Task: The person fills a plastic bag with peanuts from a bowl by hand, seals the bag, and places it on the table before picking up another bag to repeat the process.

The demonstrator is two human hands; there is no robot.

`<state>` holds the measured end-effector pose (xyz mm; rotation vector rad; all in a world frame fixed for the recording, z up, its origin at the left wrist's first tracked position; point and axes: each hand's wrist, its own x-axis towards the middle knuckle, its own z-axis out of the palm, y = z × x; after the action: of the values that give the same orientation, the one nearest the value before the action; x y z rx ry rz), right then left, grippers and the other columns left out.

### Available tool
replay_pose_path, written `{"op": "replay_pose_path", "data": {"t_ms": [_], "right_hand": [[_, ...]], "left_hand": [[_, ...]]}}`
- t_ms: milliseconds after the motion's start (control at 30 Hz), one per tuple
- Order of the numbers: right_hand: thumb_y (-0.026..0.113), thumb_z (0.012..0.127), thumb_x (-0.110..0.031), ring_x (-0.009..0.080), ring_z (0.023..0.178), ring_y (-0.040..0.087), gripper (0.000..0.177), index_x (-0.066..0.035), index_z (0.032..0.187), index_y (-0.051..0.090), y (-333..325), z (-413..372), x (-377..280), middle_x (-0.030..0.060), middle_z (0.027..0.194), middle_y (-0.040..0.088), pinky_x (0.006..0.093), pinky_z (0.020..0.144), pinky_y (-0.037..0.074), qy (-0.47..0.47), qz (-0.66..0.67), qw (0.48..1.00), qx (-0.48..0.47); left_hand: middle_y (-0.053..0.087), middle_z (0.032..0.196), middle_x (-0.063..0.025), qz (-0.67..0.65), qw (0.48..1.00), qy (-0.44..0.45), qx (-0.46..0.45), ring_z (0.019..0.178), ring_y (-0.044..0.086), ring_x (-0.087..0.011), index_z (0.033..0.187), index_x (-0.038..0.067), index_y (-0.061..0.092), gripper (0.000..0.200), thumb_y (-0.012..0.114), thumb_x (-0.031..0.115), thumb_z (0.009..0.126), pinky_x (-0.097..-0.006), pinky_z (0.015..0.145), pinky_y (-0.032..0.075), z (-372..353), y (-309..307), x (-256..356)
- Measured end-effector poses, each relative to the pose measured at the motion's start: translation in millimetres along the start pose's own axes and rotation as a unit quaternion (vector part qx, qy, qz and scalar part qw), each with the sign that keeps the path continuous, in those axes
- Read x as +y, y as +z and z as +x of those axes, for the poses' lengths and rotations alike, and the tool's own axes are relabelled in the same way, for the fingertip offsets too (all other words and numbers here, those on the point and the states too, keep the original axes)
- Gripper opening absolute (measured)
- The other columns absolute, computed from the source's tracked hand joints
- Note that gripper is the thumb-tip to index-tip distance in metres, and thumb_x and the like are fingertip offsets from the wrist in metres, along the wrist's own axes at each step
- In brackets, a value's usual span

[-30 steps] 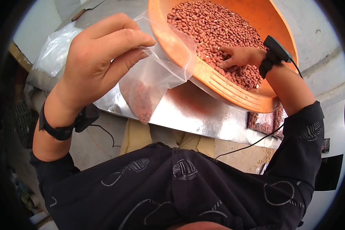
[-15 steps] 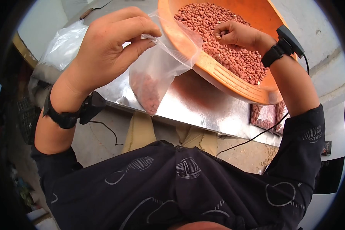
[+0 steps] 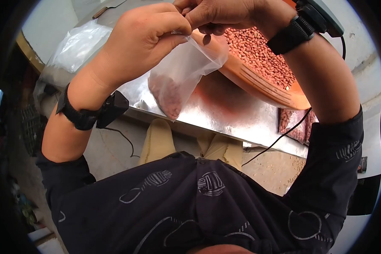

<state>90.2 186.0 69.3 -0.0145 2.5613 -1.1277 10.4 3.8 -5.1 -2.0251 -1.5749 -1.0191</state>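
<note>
My left hand [image 3: 152,36] pinches the top edge of a clear plastic bag [image 3: 173,72], which hangs over the front of the metal table with reddish nuts [image 3: 167,95] in its bottom. Over the bag's mouth my right hand [image 3: 224,15] is curled, its fingertips close to those of my left hand. One dark nut [image 3: 206,39] shows just below the right fingers; what else they hold is hidden. Behind the bag, an orange basin [image 3: 258,82] holds many red nuts [image 3: 262,55], partly covered by my right hand and forearm.
A pile of clear plastic bags [image 3: 78,46] lies on the left of the metal table [image 3: 224,114]. A knife with a wooden handle [image 3: 100,12] is at the back left. Filled nut packets [image 3: 294,125] lie at the right front, beside a black cable [image 3: 279,139].
My right hand has moved left from above the basin to the bag's mouth. My left hand and the bag have shifted slightly right and up, and a nut now shows under my right fingers.
</note>
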Motion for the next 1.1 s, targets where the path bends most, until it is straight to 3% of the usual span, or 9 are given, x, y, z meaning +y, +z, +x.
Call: {"op": "replay_pose_path", "data": {"t_ms": [367,500,567,633,667,867,967,1000,1100], "right_hand": [[0.067,0.093,-0.015,0.0144,0.082,0.066,0.020,-0.001,0.106,0.066,1.2,-13.3,-5.7,0.0044,0.094,0.066,0.0292,0.073,0.058,0.025,-0.039,0.999,-0.021],[0.068,0.093,-0.015,0.0158,0.084,0.069,0.019,-0.001,0.106,0.066,-42.9,-32.5,28.9,0.0049,0.094,0.067,0.0296,0.073,0.058,0.027,0.047,0.998,0.039],[0.066,0.094,-0.013,0.0126,0.073,0.065,0.014,-0.001,0.102,0.065,-58.2,-47.9,53.7,0.0028,0.086,0.064,0.0253,0.062,0.054,0.081,0.019,0.991,0.106],[0.069,0.089,-0.018,0.0096,0.074,0.064,0.026,-0.004,0.110,0.061,-63.8,-55.4,98.4,0.0022,0.089,0.064,0.0274,0.061,0.057,0.156,-0.074,0.974,0.145],[0.071,0.088,-0.023,0.0155,0.086,0.067,0.046,-0.004,0.127,0.056,-73.0,-57.6,117.6,0.0078,0.106,0.065,0.0359,0.073,0.061,0.216,-0.087,0.968,0.090],[0.082,0.080,-0.035,0.0283,0.109,0.060,0.081,-0.009,0.145,0.042,-65.7,-60.3,188.8,0.0164,0.129,0.055,0.0462,0.080,0.059,0.364,-0.069,0.928,0.043],[0.084,0.077,-0.041,0.0287,0.107,0.059,0.091,-0.011,0.149,0.037,-51.2,-50.5,206.8,0.0171,0.132,0.052,0.0471,0.086,0.057,0.325,-0.049,0.944,0.040],[0.083,0.078,-0.040,0.0222,0.099,0.059,0.089,-0.013,0.149,0.038,-47.2,-47.3,201.7,0.0116,0.125,0.054,0.0395,0.080,0.057,0.321,-0.023,0.946,0.032],[0.081,0.082,-0.035,0.0149,0.091,0.058,0.082,-0.014,0.149,0.038,-31.9,-36.0,203.7,0.0050,0.117,0.055,0.0320,0.070,0.053,0.247,0.059,0.967,0.030]], "left_hand": [[0.064,0.092,-0.0078,0.012,1.000,-0.004,0.000,0.075,0.063,-0.0174,0.095,0.000,0.066,0.016,0.069,-0.008,0.082,-0.0264,0.067,0.051,-3.9,-2.9,0.1],[0.064,0.092,-0.0095,0.029,0.999,0.019,0.009,0.075,0.062,-0.0184,0.097,-0.001,0.065,0.019,0.068,-0.010,0.080,-0.0261,0.067,0.051,-8.0,-4.8,-1.4],[0.063,0.093,-0.0101,0.038,0.999,0.031,0.006,0.075,0.062,-0.0193,0.098,-0.001,0.065,0.021,0.067,-0.010,0.080,-0.0264,0.067,0.051,-9.3,-6.4,-3.2],[0.064,0.093,-0.0105,0.043,0.998,0.034,-0.010,0.076,0.063,-0.0203,0.099,-0.001,0.065,0.023,0.067,-0.011,0.079,-0.0268,0.067,0.051,-9.2,-9.9,-3.4],[0.063,0.093,-0.0106,0.040,0.999,0.017,-0.015,0.076,0.062,-0.0204,0.099,-0.001,0.065,0.023,0.068,-0.010,0.079,-0.0271,0.067,0.051,-9.1,-10.6,-1.9],[0.063,0.092,-0.0110,0.048,0.998,0.007,-0.035,0.077,0.062,-0.0220,0.100,0.000,0.066,0.025,0.071,-0.007,0.076,-0.0291,0.068,0.050,-8.9,-15.2,-1.9],[0.062,0.093,-0.0109,0.043,0.998,0.017,-0.048,0.079,0.062,-0.0230,0.099,0.000,0.067,0.026,0.072,-0.006,0.074,-0.0301,0.068,0.050,-8.9,-17.4,-3.1],[0.062,0.093,-0.0108,0.036,0.998,0.012,-0.053,0.079,0.062,-0.0233,0.098,0.000,0.067,0.026,0.073,-0.006,0.073,-0.0304,0.068,0.050,-9.0,-18.1,-2.0],[0.062,0.095,-0.0106,0.021,0.998,0.007,-0.060,0.080,0.062,-0.0234,0.097,0.000,0.066,0.026,0.073,-0.005,0.072,-0.0303,0.069,0.050,-8.7,-19.8,-0.3]]}}
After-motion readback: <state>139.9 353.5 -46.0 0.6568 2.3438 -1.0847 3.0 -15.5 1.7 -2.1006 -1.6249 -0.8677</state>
